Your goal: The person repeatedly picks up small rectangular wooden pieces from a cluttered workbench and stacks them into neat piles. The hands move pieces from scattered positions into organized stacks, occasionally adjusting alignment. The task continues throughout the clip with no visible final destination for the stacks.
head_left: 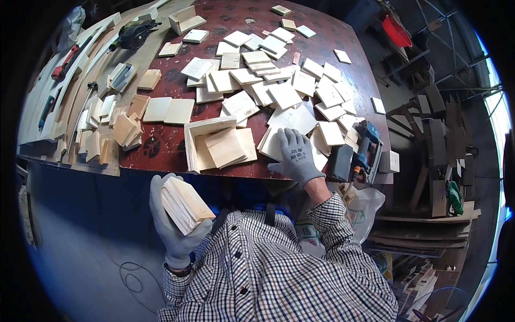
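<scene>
In my left hand [179, 225], gloved in grey and held in front of the table edge, is a stack of small wooden boards [185, 204]. Fingers and thumb wrap round its sides. My right hand [296, 154], also gloved, lies palm down on the loose square wooden pieces [284, 95] near the front edge. Its fingers stretch forward and the thumb points left, touching the pale piece [270, 146] beside it. Whatever is under the palm is hidden. Left of this hand stands a corner-shaped wooden frame [210, 129] with flat boards leaning inside it.
A blue nail gun [366, 145] with a dark body lies right of my right hand. On the left, a wooden bench surface [70, 155] carries more blocks, a black power tool [137, 35] and a red-handled tool [65, 64]. A white plastic bag [367, 206] hangs below the table's right corner.
</scene>
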{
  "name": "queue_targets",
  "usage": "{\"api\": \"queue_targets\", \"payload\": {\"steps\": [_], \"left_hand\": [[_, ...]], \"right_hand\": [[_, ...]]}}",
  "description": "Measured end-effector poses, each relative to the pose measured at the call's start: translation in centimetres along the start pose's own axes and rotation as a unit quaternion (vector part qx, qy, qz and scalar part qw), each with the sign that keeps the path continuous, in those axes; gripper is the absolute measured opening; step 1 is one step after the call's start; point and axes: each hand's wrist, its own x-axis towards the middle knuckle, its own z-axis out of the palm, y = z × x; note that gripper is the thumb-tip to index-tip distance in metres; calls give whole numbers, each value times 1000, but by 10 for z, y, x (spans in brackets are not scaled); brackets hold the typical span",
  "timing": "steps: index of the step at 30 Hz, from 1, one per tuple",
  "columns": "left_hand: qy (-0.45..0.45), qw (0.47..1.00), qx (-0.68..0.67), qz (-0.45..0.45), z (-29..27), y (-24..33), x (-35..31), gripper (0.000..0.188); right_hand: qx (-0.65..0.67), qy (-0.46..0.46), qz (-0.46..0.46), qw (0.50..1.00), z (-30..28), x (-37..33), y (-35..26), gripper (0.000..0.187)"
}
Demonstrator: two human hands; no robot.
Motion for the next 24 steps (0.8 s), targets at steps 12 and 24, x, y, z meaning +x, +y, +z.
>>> {"api": "queue_targets", "payload": {"steps": [12, 24], "left_hand": [[18, 999, -12, -27, -8, -6, -12, 130], [-2, 995, 90, 32, -8, 5, -3, 128]], "right_hand": [[-19, -150, 34, 988, -13, 29, 2, 110], [2, -138, 47, 989, -1, 27, 1, 103]]}}
